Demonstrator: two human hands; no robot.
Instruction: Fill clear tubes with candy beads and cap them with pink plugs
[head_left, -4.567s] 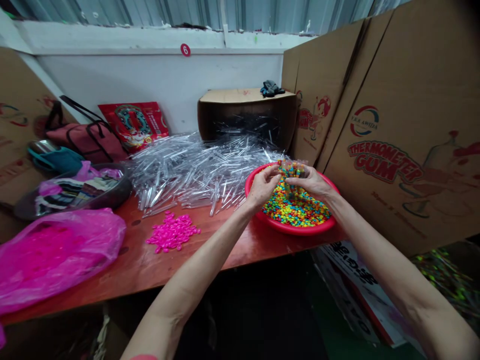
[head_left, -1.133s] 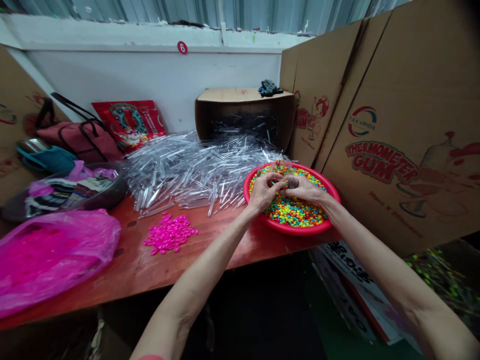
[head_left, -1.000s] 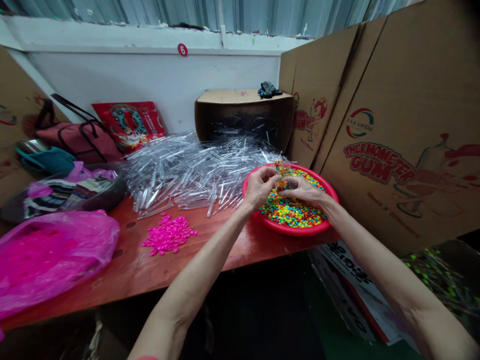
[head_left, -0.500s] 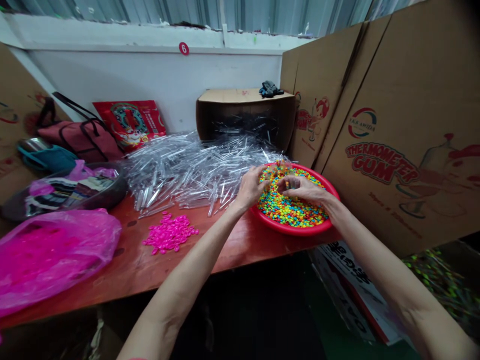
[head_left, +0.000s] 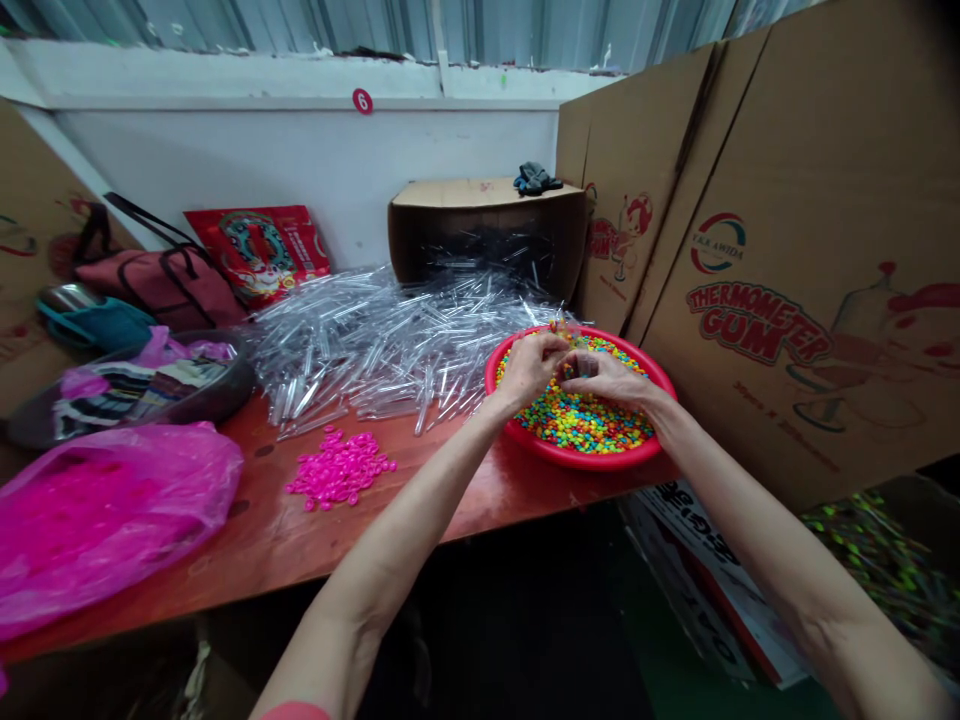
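left hand point(head_left: 529, 368) and right hand point(head_left: 601, 376) meet above a red plastic basin point(head_left: 664, 400), fingers curled and pinching inward; what they grip, and which way it points, cannot be told. the basin's coloured candies point(head_left: 581, 425) lie within reach, beside clear plastic tubes point(head_left: 390, 350).

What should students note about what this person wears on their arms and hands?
The left hand and right hand are bare, without gloves, and the left forearm and right forearm are uncovered. Only a pink strip, perhaps a sleeve hem, shows at the view's bottom edge.
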